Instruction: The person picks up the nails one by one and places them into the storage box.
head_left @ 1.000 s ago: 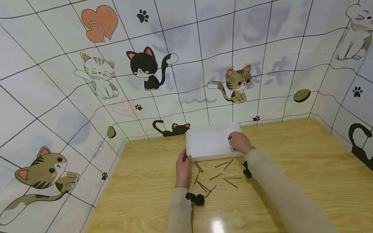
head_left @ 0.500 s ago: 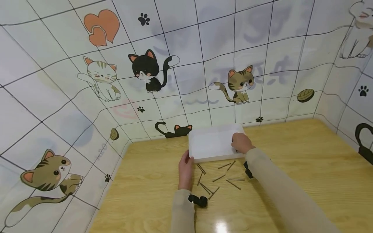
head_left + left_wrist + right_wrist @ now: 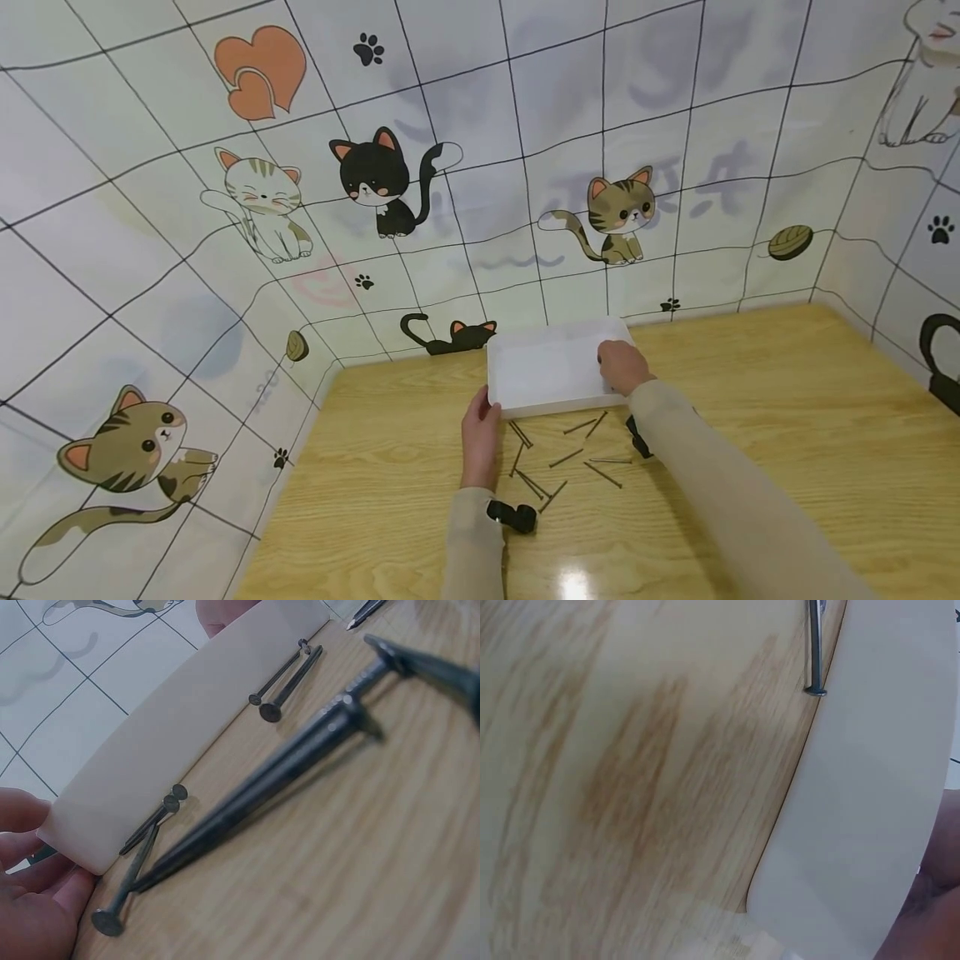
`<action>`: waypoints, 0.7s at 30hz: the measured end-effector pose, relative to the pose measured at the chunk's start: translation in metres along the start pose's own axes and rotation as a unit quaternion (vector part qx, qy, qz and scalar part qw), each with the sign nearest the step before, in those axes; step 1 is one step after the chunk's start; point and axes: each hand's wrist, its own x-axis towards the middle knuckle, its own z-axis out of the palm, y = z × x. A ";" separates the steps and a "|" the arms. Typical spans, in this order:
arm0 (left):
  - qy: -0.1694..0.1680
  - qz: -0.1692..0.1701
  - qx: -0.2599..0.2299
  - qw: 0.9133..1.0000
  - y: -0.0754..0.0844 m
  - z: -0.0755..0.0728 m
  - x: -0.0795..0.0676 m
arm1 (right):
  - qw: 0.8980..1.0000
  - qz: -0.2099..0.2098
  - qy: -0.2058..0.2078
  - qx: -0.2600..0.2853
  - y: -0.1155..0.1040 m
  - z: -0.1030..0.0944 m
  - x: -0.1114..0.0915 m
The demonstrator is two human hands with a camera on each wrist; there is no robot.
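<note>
A shallow white tray [image 3: 551,371] stands on the wooden table near the back wall. My left hand [image 3: 480,437] holds its front left corner; in the left wrist view, the thumb and fingers [image 3: 45,900] lie on either side of that corner. My right hand [image 3: 624,367] reaches over the front wall into the right part of the tray, with its fingers bent downward. Whatever is between those fingertips is hidden; in the right wrist view the tray wall [image 3: 862,765] covers most of the hand. Several dark metal nails [image 3: 566,457] lie scattered in front of the tray.
Large in the left wrist view are two nails [image 3: 255,791] lying side by side. Another nail [image 3: 815,652] lies close to the tray's front wall. A patterned wall [image 3: 517,208] with printed cats borders the wooden table [image 3: 390,467].
The view has shifted slightly, so the tray, nails and hands appear a little to the right. My right hand stays in the tray's right part and my left hand on the corner.
</note>
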 end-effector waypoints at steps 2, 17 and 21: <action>-0.001 0.002 0.003 1.000 0.001 0.000 -0.001 | 1.000 -0.004 0.000 -0.006 0.001 0.000 0.000; -0.006 0.000 -0.003 1.000 0.002 0.000 -0.001 | 1.000 -0.008 0.003 -0.023 0.002 -0.002 -0.002; -0.004 -0.003 -0.004 1.000 0.002 -0.001 -0.001 | 1.000 -0.014 0.004 -0.021 0.003 -0.004 -0.003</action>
